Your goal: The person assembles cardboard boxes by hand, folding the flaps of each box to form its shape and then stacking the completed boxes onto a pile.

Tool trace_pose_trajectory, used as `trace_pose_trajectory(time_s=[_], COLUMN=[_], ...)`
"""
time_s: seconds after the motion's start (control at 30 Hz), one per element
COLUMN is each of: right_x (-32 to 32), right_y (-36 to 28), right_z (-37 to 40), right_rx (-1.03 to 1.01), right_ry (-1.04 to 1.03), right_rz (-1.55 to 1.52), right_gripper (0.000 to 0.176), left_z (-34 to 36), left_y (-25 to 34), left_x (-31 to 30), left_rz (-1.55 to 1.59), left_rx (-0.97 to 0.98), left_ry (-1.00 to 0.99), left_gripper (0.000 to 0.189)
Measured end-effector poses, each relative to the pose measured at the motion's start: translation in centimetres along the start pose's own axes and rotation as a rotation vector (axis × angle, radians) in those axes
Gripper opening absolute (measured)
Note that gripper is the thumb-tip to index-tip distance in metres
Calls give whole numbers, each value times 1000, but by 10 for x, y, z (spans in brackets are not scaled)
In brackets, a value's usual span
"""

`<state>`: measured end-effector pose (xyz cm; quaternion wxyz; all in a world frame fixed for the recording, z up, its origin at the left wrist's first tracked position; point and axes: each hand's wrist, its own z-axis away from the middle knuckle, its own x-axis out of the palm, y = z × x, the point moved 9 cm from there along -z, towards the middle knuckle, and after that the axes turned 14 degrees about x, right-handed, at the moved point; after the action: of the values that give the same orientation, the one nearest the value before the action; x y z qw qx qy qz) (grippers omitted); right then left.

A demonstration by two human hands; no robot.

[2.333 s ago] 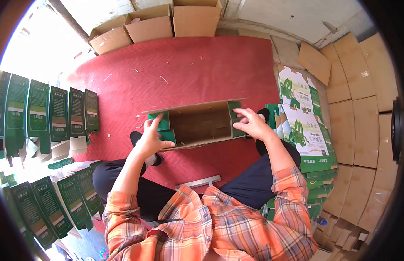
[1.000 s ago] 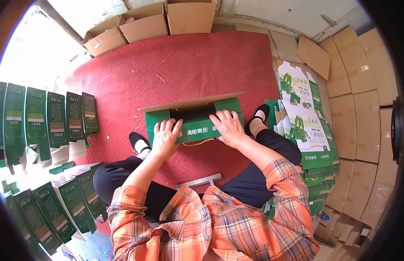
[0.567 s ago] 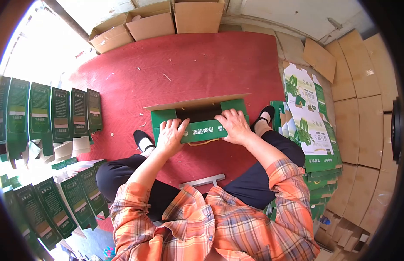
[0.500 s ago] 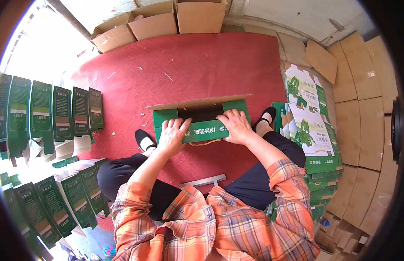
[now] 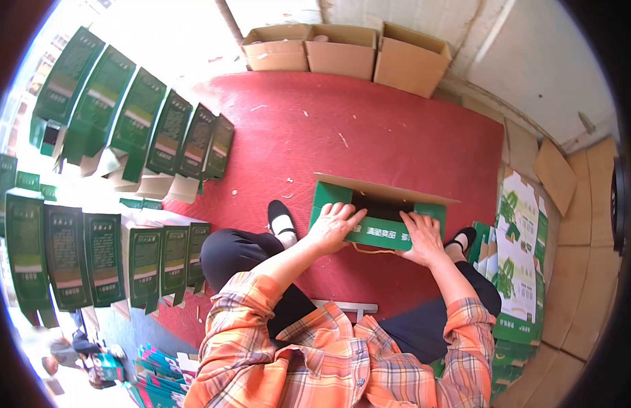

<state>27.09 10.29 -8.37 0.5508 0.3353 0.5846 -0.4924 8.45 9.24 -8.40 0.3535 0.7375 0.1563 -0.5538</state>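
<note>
Clasped the green printed carton (image 5: 383,226) between the black shoes (image 5: 277,213), with left hand (image 5: 334,226) and right hand (image 5: 423,238) hooked over its near panel (image 5: 375,234) — and there, likely risked a crooked crease or buckled edge through uneven pressure!

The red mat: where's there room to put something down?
Biggest bare patch: the red mat between the held green box and the brown cartons at the back, with just little scraps. A smaller one lies between the box and the pale bar. It's crowded left, with standing green boxes, and right, with stacked printed cardboard.
</note>
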Motion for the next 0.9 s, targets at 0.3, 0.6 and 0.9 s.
trace_pose_trajectory(time_s=[0.3, 0.6, 0.9], right_x=[2, -78, -107], right_y=[3, 16, 37], right_z=[-6, -8, 4], right_rx=[78, 135, 172], right_ry=[-49, 214, 247], right_rz=[-3, -159, -375], right_gripper=[103, 78, 47], left_z=[-9, -14, 39], left_y=[-15, -44, -163], left_x=[6, -12, 1], left_rz=[16, 57, 1097], left_rx=[9, -191, -774], left_ry=[-31, 111, 1035], left_gripper=[71, 73, 67])
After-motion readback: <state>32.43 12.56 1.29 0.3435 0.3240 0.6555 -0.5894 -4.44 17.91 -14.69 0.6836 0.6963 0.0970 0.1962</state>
